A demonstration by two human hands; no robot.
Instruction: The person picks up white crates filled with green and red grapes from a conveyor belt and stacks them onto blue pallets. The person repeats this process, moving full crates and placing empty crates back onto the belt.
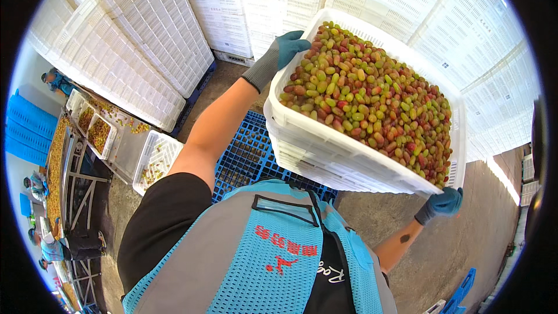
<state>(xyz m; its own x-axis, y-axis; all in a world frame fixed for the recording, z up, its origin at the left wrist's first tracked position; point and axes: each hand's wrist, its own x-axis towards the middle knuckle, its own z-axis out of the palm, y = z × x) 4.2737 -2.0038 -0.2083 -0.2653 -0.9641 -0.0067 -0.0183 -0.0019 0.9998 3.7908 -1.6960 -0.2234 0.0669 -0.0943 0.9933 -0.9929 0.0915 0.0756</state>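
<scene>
My left hand [287,50], in a grey and teal knit glove, grips the far left rim of a white plastic crate [314,123]. At the crate's near right corner, my right hand [442,203] wears a similar glove and holds the edge. Reddish and green grapes [370,100] fill this crate almost to the rim. Under it stands a stack of white crates [301,159] on a blue plastic pallet [244,152]. Whether the top crate rests fully on the stack or is slightly raised, I cannot tell.
Tall stacks of white crates [139,30] rise behind and to the left. A metal sorting table [126,144] holds crates with grapes. Beyond it runs a grape-covered conveyor [56,161], with several people beside it, one person [56,246] nearest. A blue pallet [460,292] edge shows lower right.
</scene>
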